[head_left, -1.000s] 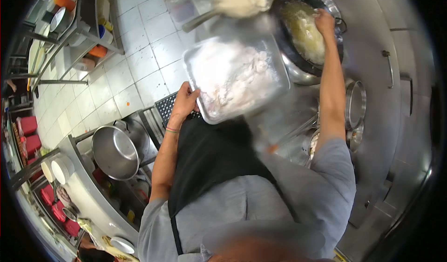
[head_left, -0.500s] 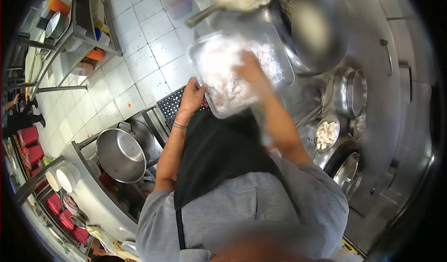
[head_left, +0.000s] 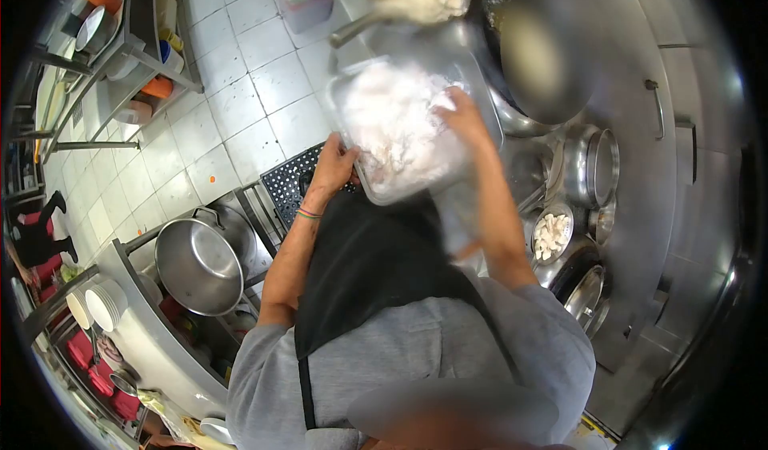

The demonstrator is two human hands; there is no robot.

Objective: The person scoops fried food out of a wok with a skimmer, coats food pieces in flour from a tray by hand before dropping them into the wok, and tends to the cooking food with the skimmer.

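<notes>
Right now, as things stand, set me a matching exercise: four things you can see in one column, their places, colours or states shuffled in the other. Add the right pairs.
1. left hand
2. right hand
3. pot
4. bowls

A. white, stacked
B. at the white powder
C. grey metal, with an open top
D. holding the edge of the tub

Pairs: 1-D; 2-B; 3-C; 4-A

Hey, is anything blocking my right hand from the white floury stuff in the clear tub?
Nothing visible is. Your right hand is right at the white floury stuff; your left hand grips the tub's left edge, out of the way.
</notes>
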